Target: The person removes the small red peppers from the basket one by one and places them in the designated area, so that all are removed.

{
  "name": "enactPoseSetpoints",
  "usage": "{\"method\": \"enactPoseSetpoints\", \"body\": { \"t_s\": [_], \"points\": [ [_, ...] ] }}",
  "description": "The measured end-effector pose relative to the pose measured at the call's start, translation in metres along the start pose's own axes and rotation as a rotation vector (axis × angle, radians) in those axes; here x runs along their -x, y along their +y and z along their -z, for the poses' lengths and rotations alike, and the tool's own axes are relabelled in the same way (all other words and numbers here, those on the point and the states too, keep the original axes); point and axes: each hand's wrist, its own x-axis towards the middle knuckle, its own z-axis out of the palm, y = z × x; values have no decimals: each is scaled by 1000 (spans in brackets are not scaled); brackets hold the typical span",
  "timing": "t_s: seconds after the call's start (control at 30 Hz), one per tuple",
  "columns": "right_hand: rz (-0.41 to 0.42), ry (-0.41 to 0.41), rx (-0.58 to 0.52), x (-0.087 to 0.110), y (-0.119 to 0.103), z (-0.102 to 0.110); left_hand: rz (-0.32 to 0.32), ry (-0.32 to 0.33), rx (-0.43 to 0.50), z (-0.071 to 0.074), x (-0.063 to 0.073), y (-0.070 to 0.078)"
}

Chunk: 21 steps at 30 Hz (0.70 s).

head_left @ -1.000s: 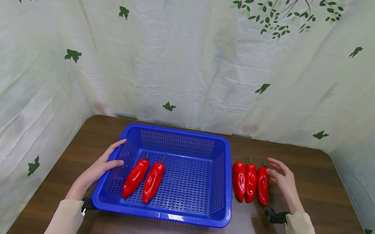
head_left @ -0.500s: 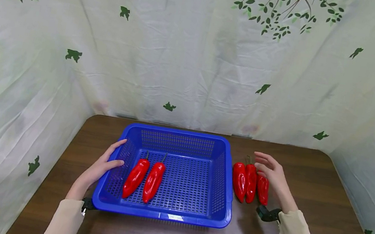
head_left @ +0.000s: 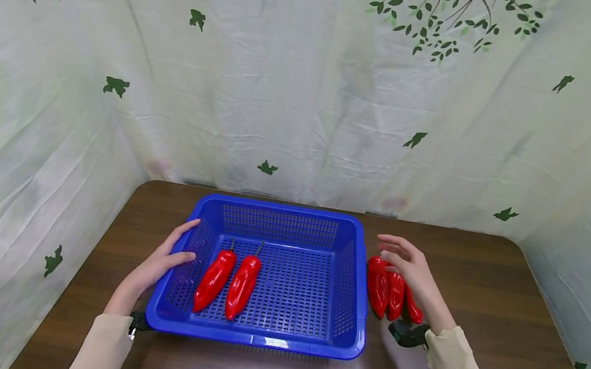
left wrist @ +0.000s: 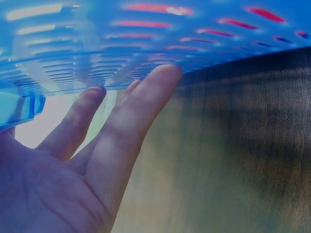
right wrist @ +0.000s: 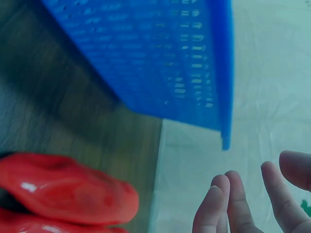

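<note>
A blue plastic basket (head_left: 271, 340) sits on the table, with two glossy red peppers (head_left: 241, 287) lying on the left of its floor. At the basket's left rim, my left hand (head_left: 158, 259) grips it, thumb and a finger over the edge. Below the rim, the left wrist view shows other fingers (left wrist: 116, 141) against the outer wall. Right of the basket, three more red peppers lie in a row, the leftmost pepper (head_left: 375, 290) beside the basket wall. Above their stem ends hovers my right hand (head_left: 412, 271), fingers loosely bent and holding nothing. It partly covers the other two peppers.
The brown wooden table (head_left: 487, 292) has rounded far corners. A pale curtain (head_left: 311, 84) printed with leaves and branches hangs behind it and along both sides. Dark devices are strapped to both wrists, such as the right wrist camera (head_left: 407, 334).
My right hand has moved left, from the rightmost loose pepper to over the one nearest the basket. My left hand, the basket and the peppers have stayed put.
</note>
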Motion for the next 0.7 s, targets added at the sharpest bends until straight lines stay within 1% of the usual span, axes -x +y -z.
{"method": "enactPoseSetpoints", "body": {
  "t_s": [0.27,0.47,0.7],
  "points": [
    [5,-68,-1,-7,-7,-14,10,2,-14,1,0,0],
    [13,-84,25,-8,-13,-20,8,7,-29,1,1,0],
    [1,-133,8,-11,-21,-30,14,6,-24,1,1,1]
  ]
}}
